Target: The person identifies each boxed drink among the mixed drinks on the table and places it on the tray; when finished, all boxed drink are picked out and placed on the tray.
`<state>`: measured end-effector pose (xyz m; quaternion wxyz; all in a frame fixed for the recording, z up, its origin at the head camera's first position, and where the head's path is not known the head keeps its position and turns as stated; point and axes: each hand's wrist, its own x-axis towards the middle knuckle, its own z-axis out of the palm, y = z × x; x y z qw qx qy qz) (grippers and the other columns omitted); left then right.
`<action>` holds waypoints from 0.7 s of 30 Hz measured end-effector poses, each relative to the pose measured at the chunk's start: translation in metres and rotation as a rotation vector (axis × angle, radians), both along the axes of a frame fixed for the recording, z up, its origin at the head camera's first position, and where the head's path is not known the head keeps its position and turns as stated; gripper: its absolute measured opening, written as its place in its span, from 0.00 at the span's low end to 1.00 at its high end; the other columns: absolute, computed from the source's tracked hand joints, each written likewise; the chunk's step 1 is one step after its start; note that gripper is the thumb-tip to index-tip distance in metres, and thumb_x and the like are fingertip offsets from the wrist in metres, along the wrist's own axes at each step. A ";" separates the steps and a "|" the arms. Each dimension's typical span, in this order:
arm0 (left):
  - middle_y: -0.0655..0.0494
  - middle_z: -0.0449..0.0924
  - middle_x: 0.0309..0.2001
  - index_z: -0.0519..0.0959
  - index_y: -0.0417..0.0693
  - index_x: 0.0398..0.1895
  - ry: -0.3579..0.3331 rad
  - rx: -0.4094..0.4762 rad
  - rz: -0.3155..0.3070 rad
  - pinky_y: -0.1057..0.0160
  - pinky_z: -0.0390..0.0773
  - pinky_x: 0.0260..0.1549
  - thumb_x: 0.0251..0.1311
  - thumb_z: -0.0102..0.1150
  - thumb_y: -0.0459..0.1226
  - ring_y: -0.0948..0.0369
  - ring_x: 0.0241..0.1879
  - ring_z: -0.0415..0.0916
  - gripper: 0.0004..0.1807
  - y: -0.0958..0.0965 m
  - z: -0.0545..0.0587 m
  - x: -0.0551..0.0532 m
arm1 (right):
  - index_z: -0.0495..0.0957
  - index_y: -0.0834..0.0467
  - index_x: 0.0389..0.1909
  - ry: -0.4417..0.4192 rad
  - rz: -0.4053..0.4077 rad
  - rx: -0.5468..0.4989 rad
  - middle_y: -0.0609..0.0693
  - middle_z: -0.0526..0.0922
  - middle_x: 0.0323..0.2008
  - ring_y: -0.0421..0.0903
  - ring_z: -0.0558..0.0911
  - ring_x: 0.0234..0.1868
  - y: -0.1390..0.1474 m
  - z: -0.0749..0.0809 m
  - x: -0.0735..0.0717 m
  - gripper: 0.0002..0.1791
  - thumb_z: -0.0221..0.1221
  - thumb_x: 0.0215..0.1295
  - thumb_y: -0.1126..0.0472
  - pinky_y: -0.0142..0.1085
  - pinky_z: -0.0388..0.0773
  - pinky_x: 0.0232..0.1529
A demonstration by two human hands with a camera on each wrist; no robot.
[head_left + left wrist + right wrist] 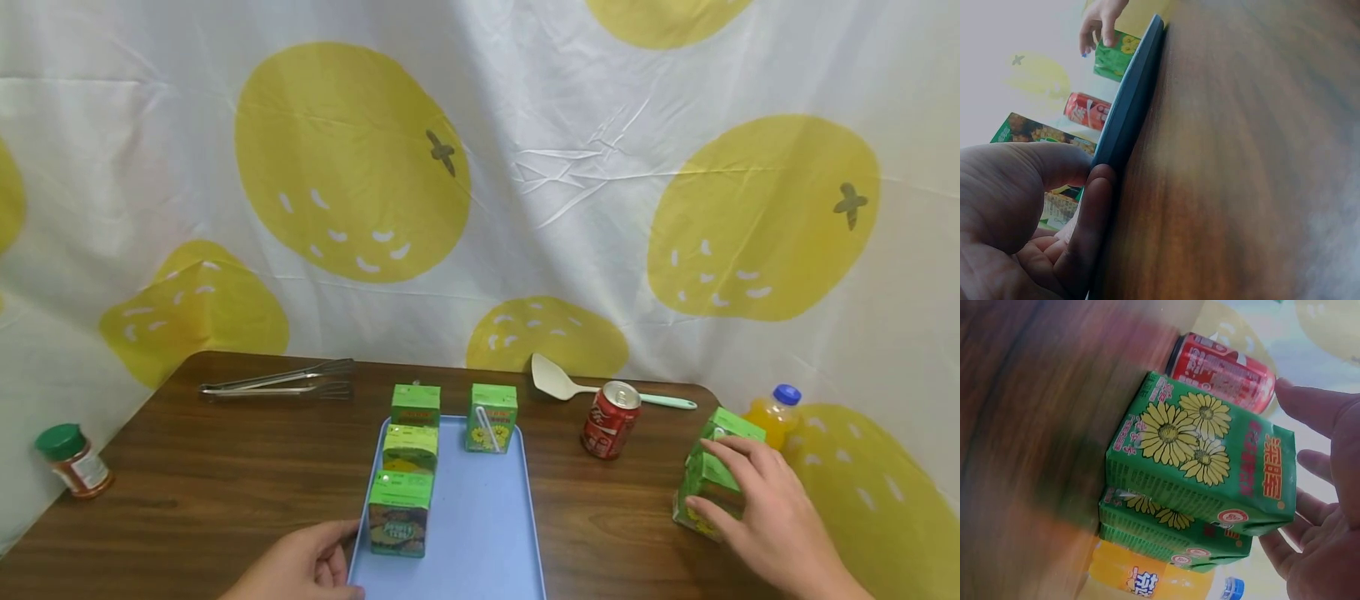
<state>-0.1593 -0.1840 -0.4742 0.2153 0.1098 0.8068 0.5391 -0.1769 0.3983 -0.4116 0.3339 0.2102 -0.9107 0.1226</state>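
Note:
My left hand (303, 562) pinches the left rim of a light blue tray (483, 508) between thumb and fingers; the left wrist view shows the tray's edge (1127, 103) close to the wooden tabletop. Three green drink cartons (399, 529) line the tray's left side, and another carton (491, 425) with a straw stands at its far right corner. My right hand (776, 517) is at a group of green cartons with yellow flowers, its fingers spread about the top of the nearest carton (1191, 450). Whether those fingertips touch it, I cannot tell.
A red cola can (611, 421) stands between tray and right-hand cartons. Behind it lies a spatula (555, 379). An orange drink bottle (772, 417) is beyond the cartons. Metal tongs (277, 383) lie at the back left, and a green-capped spice jar (75, 462) stands at the left edge.

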 end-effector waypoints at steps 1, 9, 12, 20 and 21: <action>0.51 0.81 0.33 0.63 0.16 0.77 0.002 0.001 -0.001 0.65 0.78 0.27 0.63 0.79 0.33 0.55 0.30 0.79 0.48 0.000 0.000 0.000 | 0.82 0.60 0.68 -0.002 -0.006 -0.003 0.63 0.79 0.64 0.66 0.77 0.61 0.001 0.000 0.000 0.48 0.87 0.41 0.59 0.55 0.68 0.63; 0.51 0.81 0.33 0.62 0.16 0.77 0.021 0.006 -0.002 0.65 0.78 0.27 0.63 0.79 0.33 0.56 0.30 0.79 0.47 0.000 0.001 0.001 | 0.83 0.61 0.66 0.007 -0.041 0.010 0.65 0.79 0.61 0.66 0.76 0.56 0.008 -0.004 -0.002 0.48 0.89 0.38 0.56 0.59 0.67 0.52; 0.51 0.81 0.33 0.63 0.16 0.77 0.023 0.003 -0.003 0.65 0.78 0.27 0.63 0.79 0.33 0.56 0.30 0.79 0.48 -0.001 0.000 0.001 | 0.83 0.62 0.64 0.019 -0.048 0.016 0.64 0.79 0.59 0.65 0.75 0.53 0.011 -0.007 -0.004 0.48 0.88 0.40 0.50 0.55 0.64 0.50; 0.51 0.81 0.33 0.63 0.18 0.77 0.049 0.012 -0.011 0.65 0.78 0.26 0.61 0.81 0.35 0.56 0.29 0.79 0.49 -0.002 -0.004 0.001 | 0.84 0.63 0.63 0.034 -0.041 0.025 0.63 0.78 0.56 0.61 0.72 0.50 0.017 -0.010 -0.003 0.46 0.87 0.44 0.46 0.49 0.62 0.49; 0.50 0.81 0.33 0.63 0.17 0.77 0.048 0.014 -0.011 0.65 0.78 0.26 0.61 0.81 0.35 0.56 0.29 0.79 0.49 -0.002 -0.005 0.001 | 0.84 0.63 0.63 0.034 -0.043 0.025 0.62 0.78 0.56 0.61 0.71 0.50 0.017 -0.011 -0.003 0.46 0.87 0.45 0.46 0.49 0.62 0.48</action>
